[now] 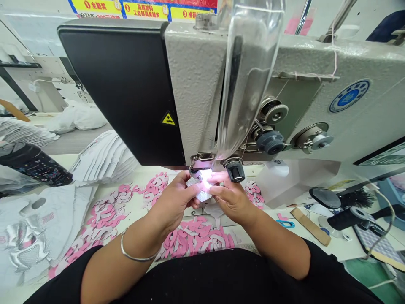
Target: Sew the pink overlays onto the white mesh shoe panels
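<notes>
Under the lit needle area of a grey sewing machine, a small white textured fabric piece lies between my hands. My left hand pinches its left side, thumb on top and fingers curled beneath. From the right, my right hand grips the same piece, its thumb and fingertips close to the needle. Glare from the lamp washes out the fingertips and the spot under the presser foot. Below my hands, a heap of pink and white curved cut pieces lies on the table.
More pink pieces spread leftward. Stacked white sheets, a dark patterned bottle and white-silver shoe panels occupy the left. At right are a brown strip, a blue clip, a black thread spool and a brush.
</notes>
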### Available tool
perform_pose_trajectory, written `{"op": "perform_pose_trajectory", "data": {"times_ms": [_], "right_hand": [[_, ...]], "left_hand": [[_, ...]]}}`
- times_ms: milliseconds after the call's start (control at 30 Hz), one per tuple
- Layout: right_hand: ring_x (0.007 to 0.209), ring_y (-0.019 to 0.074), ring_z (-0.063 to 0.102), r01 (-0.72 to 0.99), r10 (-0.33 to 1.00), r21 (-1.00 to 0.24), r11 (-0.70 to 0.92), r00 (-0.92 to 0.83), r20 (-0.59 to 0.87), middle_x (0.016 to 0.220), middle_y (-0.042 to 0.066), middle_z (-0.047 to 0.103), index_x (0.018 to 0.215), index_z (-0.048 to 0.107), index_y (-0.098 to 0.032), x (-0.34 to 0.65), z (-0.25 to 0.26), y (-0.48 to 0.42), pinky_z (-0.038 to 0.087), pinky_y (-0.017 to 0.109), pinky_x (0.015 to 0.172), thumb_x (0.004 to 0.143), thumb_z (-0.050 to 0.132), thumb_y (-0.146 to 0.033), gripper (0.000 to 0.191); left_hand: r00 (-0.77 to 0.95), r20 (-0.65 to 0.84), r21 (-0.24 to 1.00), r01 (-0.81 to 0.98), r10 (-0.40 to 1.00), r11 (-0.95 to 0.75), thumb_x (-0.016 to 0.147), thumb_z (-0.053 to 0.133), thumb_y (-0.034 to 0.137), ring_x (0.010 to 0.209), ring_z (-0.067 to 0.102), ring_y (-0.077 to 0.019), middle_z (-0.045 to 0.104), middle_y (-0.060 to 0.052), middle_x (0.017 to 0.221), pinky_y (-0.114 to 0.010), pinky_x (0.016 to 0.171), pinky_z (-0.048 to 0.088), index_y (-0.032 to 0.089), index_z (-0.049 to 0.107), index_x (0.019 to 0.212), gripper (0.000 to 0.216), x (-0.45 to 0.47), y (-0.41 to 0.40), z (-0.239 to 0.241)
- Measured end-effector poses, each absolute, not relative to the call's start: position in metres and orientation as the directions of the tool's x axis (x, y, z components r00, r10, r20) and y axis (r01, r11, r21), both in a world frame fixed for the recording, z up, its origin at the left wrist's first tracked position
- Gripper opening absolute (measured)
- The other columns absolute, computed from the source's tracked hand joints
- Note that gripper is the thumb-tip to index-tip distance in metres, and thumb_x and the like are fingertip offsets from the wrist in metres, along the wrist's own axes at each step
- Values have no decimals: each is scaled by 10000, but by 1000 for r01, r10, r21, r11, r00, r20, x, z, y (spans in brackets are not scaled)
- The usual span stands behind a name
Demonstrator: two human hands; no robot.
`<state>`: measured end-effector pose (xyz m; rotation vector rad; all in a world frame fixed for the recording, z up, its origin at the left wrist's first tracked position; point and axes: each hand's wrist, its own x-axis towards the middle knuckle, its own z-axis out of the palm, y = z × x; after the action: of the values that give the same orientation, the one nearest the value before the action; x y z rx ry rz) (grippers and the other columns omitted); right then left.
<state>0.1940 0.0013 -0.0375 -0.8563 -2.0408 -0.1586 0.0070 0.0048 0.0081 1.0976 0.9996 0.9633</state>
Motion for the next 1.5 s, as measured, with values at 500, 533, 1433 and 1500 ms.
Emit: {"op": "perform_pose_trajectory", "data": {"times_ms": [500, 533, 1433, 1500], "right_hand": [[963, 188, 537, 614, 493, -197, 765, -361, 791, 961, 28, 549, 953, 680, -300, 194, -38, 4, 477, 397, 882, 931, 496, -125, 254], [968, 189, 535, 614, 501, -205, 762, -359, 788, 963, 26, 549, 954, 680, -304, 194, -39, 4, 475, 399, 887, 926, 505, -124, 253], [980, 224, 563, 690, 634, -296, 661, -302, 712, 996, 58, 557, 1108, 699, -310, 191, -40, 2, 495, 459, 920, 956, 548, -269, 218], [986, 229, 572, 731, 611, -251, 635, -277, 742, 1026, 71, 572, 1099, 701, -280, 185, -39, -2, 487, 475, 947, 946, 552, -249, 215]], "left_hand": [[228, -184, 983, 15, 956, 185, 756, 702, 290, 480, 523, -93, 595, 29, 677, -229, 463, 433, 207, 521, 983, 302, 9, 8, 10], [211, -184, 983, 35, 960, 180, 745, 705, 279, 476, 521, -95, 591, 31, 666, -227, 457, 427, 205, 521, 980, 307, 9, 8, 10], [361, -212, 950, -140, 908, 278, 692, 748, 215, 416, 502, -77, 546, 13, 540, -172, 379, 365, 151, 617, 673, 147, -5, 35, 2], [390, -206, 951, -137, 897, 278, 660, 783, 218, 431, 503, -71, 572, 4, 572, -171, 392, 386, 142, 646, 678, 157, -8, 43, 2]]}}
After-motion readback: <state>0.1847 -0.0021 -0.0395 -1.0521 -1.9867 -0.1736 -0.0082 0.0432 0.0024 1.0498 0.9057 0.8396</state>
